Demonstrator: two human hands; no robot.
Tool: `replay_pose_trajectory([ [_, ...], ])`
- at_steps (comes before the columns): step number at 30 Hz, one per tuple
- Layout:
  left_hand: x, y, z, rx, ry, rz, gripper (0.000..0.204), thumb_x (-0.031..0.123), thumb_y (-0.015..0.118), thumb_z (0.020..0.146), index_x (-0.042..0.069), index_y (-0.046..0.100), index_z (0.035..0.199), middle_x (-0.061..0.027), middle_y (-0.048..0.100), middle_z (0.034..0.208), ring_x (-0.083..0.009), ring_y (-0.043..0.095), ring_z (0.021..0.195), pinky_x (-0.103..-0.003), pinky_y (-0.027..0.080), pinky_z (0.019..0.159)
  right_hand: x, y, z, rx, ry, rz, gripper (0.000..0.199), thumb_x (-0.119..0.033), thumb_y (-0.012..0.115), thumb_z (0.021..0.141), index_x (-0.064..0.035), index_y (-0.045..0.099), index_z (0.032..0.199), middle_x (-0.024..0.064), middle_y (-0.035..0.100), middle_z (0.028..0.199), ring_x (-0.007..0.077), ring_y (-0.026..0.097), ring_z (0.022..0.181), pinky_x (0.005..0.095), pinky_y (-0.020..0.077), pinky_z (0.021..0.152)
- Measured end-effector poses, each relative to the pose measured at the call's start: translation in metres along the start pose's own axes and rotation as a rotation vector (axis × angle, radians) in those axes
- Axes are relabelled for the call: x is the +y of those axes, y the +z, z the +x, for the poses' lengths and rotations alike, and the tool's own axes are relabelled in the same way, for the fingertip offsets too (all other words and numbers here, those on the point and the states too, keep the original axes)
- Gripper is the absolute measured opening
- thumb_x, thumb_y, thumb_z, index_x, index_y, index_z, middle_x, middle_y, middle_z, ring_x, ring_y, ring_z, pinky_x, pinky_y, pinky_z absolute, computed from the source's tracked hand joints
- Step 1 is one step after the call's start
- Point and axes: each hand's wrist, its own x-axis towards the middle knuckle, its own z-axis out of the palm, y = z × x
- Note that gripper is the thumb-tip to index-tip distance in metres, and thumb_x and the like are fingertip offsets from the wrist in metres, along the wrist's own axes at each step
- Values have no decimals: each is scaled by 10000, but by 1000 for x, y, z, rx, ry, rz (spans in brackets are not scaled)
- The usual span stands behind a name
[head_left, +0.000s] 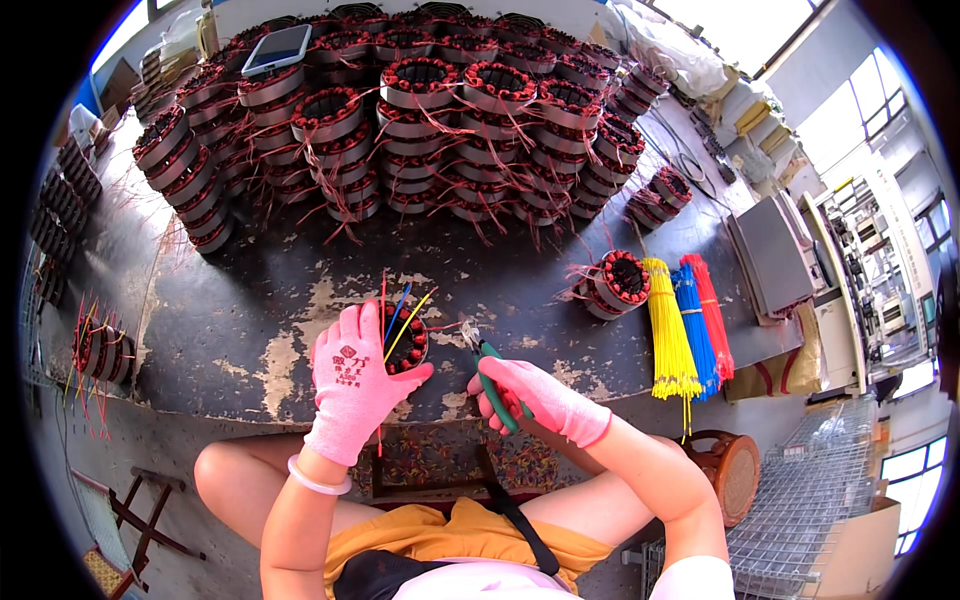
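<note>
Writing: the back of the pink knitted glove on the left hand point(358, 385) bears dark print, a diamond-shaped emblem above several short lines of characters. Any marks on the pale flat handheld device point(278, 50) atop the stacks are too small to read.

Left hand: fingers close together along the left side of a ring-shaped core wound with dark red wire point(417, 345), thumb splayed out along its near edge. How firmly they press, cannot tell. The core sits on the worn black tabletop point(230, 330), close to its near edge, in front of the person. A thin blue insulated wire point(397, 312) and a thin yellow insulated wire point(408, 320) slant up across it; a thin red insulated wire point(384, 290) rises beside the fingertips.

Right hand point(540, 392): also gloved in pink, fingers curled around green-handled metal pliers point(490, 355). The tool's tip lies right of the core, at the outer end of a reddish lead; whether the jaws grip it, cannot tell.

Surroundings: tall stacks of similar grey-and-red wound cores point(418, 85) fill the table's far side. To the right, a small wound core on its side point(597, 296), then long tied bundles of yellow wire point(668, 330), blue wire point(692, 320) and red wire point(710, 310), side by side. Far left, a wired core group point(103, 352) trails coloured leads at the edge.
</note>
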Motion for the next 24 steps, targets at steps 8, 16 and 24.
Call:
replay_pose_trajectory([
  [8,-7,-6,1,-20,-11,-67,967,492,894,653,-5,504,1385,-163,583,1265,-353,610,1146,-461,474,1009,-2,-13,-25,-17,122,116,567,-513,503,1065,3,589,1283,112,717,968,220,715,835,327,579,766],
  [16,-61,-25,-12,-32,27,-107,949,444,901,638,13,517,1392,-163,592,1295,-377,608,1161,-463,494,1001,-35,4,-20,166,-3,-538,602,-590,602,969,-32,651,1190,101,703,1024,189,671,902,328,530,804],
  [24,-156,-86,-49,-110,-47,-43,976,283,884,610,-10,486,1451,-202,551,1442,-380,560,1285,-446,439,1095,-90,161,159,691,-547,-1479,702,-619,666,792,-59,602,1209,160,622,1140,344,594,1113,483,461,956],
])
